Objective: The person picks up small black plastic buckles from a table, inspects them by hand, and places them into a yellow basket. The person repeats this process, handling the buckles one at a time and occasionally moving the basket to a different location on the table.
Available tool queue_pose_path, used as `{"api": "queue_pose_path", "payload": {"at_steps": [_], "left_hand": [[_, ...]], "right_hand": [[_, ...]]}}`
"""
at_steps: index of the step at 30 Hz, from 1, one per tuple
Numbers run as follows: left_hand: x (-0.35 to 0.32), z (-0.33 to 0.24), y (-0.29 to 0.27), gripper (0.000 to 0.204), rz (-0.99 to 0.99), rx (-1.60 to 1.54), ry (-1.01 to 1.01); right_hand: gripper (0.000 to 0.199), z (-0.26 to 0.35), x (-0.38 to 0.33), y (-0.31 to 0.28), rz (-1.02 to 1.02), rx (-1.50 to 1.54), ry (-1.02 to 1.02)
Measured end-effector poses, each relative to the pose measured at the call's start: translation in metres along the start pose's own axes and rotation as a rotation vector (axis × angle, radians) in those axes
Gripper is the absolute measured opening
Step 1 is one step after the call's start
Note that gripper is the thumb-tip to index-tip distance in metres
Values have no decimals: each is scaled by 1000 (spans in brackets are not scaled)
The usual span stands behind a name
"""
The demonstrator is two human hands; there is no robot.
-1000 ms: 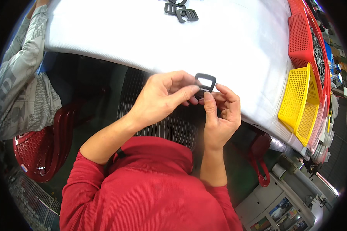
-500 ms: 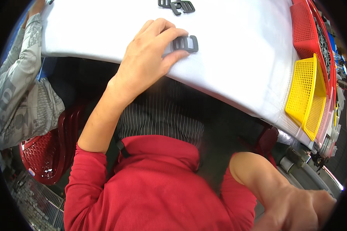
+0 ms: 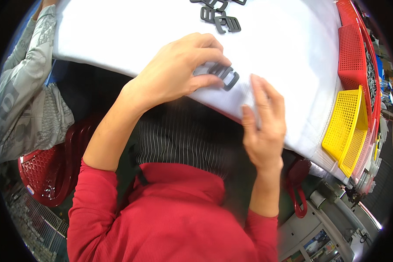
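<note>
Black buckle [image 3: 225, 73] pinched by left hand [image 3: 174, 65]; long axis slants down-right; free end points toward right hand [image 3: 266, 120], near, not touching, thumb spread from fingers.

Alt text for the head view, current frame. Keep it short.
A person's left hand pinches a black slotted buckle over a white-covered table, with the right hand open and motion-blurred beside it. More black buckles lie farther up the table; a yellow perforated basket and red perforated baskets line its right side.
</note>
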State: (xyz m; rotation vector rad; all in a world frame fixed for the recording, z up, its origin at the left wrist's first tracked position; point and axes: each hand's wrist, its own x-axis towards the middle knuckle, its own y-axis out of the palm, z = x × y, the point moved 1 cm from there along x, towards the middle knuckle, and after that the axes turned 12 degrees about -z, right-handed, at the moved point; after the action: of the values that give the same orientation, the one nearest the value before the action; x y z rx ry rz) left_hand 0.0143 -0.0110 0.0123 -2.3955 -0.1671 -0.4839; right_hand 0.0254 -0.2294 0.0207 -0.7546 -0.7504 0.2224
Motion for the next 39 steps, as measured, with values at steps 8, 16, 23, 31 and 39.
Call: {"api": "queue_pose_path", "payload": {"at_steps": [8, 16, 23, 31, 39], "left_hand": [[0, 2, 0, 36, 1, -19, 34], [3, 4, -1, 37, 32, -39, 65], [6, 7, -1, 37, 40, -38, 105], [6, 7, -2, 36, 28, -40, 106], [5, 7, -1, 35, 14, -9, 139]], "right_hand": [[46, 2, 0, 12, 136, -310, -118], [44, 11, 8, 24, 113, -354, -67], [43, 12, -6, 21, 59, -335, -71], [41, 12, -15, 20, 45, -318, -53], [35, 9, -10, 23, 7, -294, -20]]}}
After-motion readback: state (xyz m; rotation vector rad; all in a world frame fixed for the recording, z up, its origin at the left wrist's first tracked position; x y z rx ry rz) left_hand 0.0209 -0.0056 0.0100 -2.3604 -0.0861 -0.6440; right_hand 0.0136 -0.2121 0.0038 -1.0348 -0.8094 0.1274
